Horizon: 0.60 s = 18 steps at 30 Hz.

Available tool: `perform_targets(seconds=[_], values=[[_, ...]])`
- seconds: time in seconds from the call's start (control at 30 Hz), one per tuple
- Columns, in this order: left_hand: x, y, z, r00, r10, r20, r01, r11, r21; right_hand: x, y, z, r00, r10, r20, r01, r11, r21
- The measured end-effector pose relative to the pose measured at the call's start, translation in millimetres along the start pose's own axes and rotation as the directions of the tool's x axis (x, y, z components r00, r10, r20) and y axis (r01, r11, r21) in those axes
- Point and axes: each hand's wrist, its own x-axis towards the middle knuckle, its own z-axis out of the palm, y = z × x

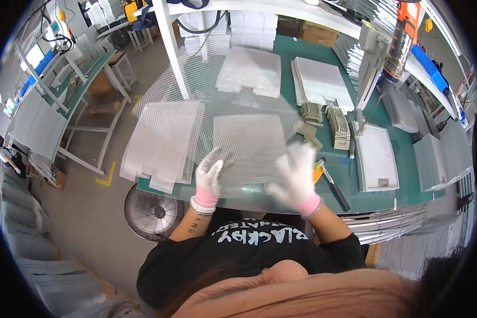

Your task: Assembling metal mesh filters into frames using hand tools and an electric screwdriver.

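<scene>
My left hand (209, 177), in a white glove with a pink cuff, is beside the left edge of a pale mesh panel (252, 151). Its thumb stands apart from the fingers, and nothing shows clearly between them. Over the panel's right edge, my right hand (297, 177) is smeared by motion, so its grip cannot be made out. More mesh panels (161, 140) lie overlapping to the left. A see-through mesh blur spreads across the middle of the green table (297, 45). Small beige slotted parts (338, 127) stand in rows beyond my right hand, with a loose one (308, 135) nearer.
A black-handled tool (335, 185) and a screwdriver (351, 148) lie to the right, beside a framed white panel (376, 159). Panel stacks (320, 82) stand farther back. An orange-and-black power tool (400, 45) hangs at upper right. A round fan (156, 211) stands below the table's left edge.
</scene>
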Motion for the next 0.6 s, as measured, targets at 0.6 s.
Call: perform_targets(seconds=[0.6], values=[[12,-36,-22,0.978,-0.187,0.096,-0.042,0.276,0.96,-48,45,63,0.763,0.604,0.231,-0.644,0.745,0.178]])
